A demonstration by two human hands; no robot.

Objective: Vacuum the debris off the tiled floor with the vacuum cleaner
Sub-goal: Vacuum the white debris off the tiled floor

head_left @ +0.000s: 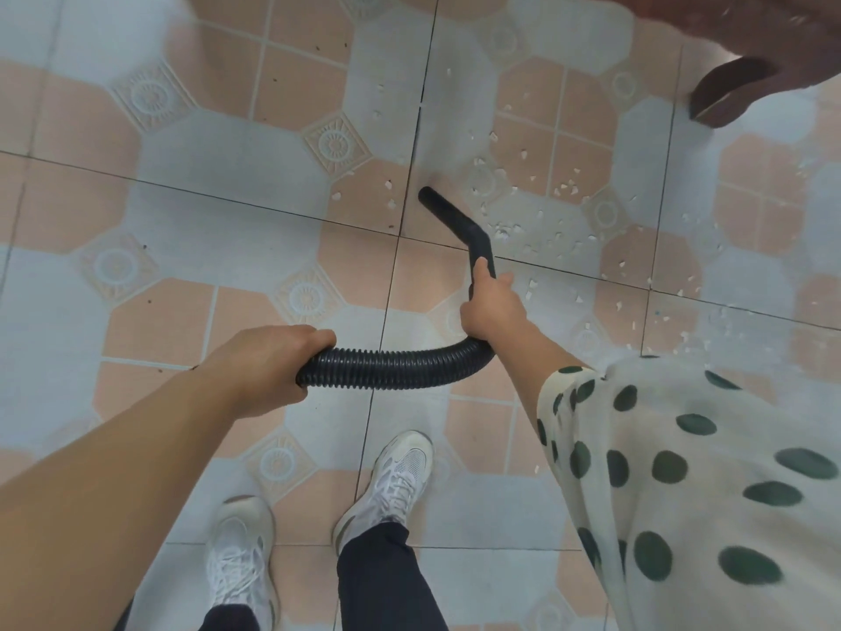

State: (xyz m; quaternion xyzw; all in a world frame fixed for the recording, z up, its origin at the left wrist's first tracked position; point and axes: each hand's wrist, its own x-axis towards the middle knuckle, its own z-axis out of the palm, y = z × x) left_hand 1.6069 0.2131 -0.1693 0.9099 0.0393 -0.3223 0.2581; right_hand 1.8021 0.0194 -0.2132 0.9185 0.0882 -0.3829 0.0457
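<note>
Vacuum hose [391, 364] is black ribbed plastic, bending in a shallow arc btw both hands, w/ a smooth rigid nozzle tube [455, 218] kinking off the far end. Its tip sits down at the tiled floor [218, 175] right by a grout line, just left of most of the debris [505, 230]. Left hand [268, 357] is wrapped round the near end of the ribbed part, knuckles up, bare forearm stretched out from the bottom left corner. Right hand [491, 307] is clamped round the spot where the ribbed bit meets the smooth tube, thumb lying along the tube pointing fwd, arm coming out of a loose cream sleeve [682, 471] w/ dark green polka dots. The debris is lots of small white flakes and chips, irregular shapes, scattered mostly right of the nozzle tip, a few to the left. Floor is tile w/ peach octagons, pale grey-blue ones and little embossed flower squares. White mesh sneakers [400, 475] and dark trousers [377, 567] below — right foot ahead of the left. Something dark brown [728, 93] in the top right corner, too blurry to tell what.
</note>
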